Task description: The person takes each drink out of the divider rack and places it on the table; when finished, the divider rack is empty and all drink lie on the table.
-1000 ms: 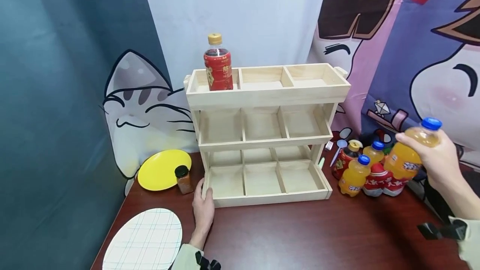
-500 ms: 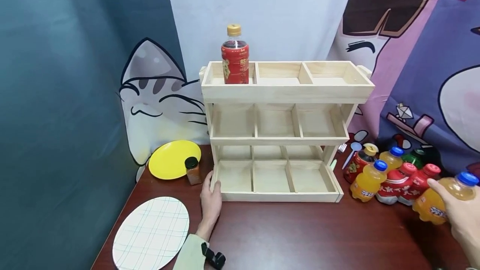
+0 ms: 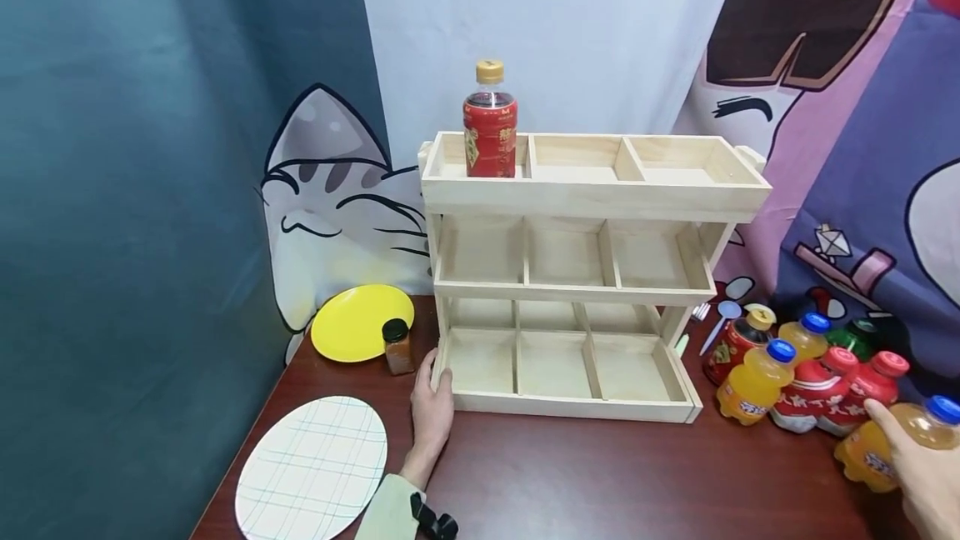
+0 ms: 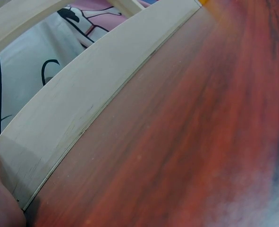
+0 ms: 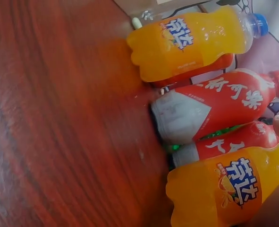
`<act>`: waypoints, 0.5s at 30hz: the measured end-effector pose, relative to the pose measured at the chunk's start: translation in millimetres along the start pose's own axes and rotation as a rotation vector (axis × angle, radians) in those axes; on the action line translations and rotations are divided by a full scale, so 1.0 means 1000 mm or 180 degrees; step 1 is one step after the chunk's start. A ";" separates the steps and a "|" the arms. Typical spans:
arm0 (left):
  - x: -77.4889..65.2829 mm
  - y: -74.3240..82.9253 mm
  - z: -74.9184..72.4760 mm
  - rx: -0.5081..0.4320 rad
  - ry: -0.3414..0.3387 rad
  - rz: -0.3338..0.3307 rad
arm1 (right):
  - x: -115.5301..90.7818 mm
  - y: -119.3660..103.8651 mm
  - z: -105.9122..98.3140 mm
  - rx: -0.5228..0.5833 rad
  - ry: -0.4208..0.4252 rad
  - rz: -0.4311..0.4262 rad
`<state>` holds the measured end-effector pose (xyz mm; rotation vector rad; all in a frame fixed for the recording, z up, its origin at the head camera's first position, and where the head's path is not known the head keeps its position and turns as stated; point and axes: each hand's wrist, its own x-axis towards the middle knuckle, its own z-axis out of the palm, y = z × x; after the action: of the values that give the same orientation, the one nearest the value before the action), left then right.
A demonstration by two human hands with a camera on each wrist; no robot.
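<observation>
At the lower left corner of the three-tier wooden display rack, my left hand grips the side wall, thumb toward the front; in the left wrist view only the edge of that hand shows beside the rack's front board. My right hand holds an orange soda bottle with a blue cap, low at the table's right. In the right wrist view the bottle stands upright beside two red-capped cola bottles. Whether its base touches the table is unclear.
A red tea bottle stands in the rack's top left compartment. Right of the rack are more orange bottles, a dark tea bottle and a blue spoon. Left lie a yellow plate, a spice jar and a checked white plate.
My right hand has brought the orange soda bottle down from above the red cola bottles to their right side. The head view has shifted left. My left hand stays on the rack.
</observation>
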<state>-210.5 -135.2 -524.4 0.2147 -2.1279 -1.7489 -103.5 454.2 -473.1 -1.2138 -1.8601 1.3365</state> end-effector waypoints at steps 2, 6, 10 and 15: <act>-0.001 -0.001 0.000 -0.0002 -0.0017 -0.0004 | 0.004 0.008 -0.001 -0.0043 -0.0018 0.0068; -0.002 -0.002 0.001 -0.0004 -0.0020 0.0011 | 0.007 0.012 -0.001 -0.0185 -0.0048 0.0007; -0.001 -0.002 0.000 0.0034 0.0019 0.0054 | -0.007 -0.002 -0.003 -0.0166 -0.0115 -0.0171; 0.000 -0.001 0.000 0.0024 0.0020 0.0063 | -0.021 -0.023 -0.008 -0.0095 0.0116 -0.0627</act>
<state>-211.1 -135.1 -525.7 0.2002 -2.1252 -1.7272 -95.7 437.0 -447.6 -1.0319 -1.9248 1.1763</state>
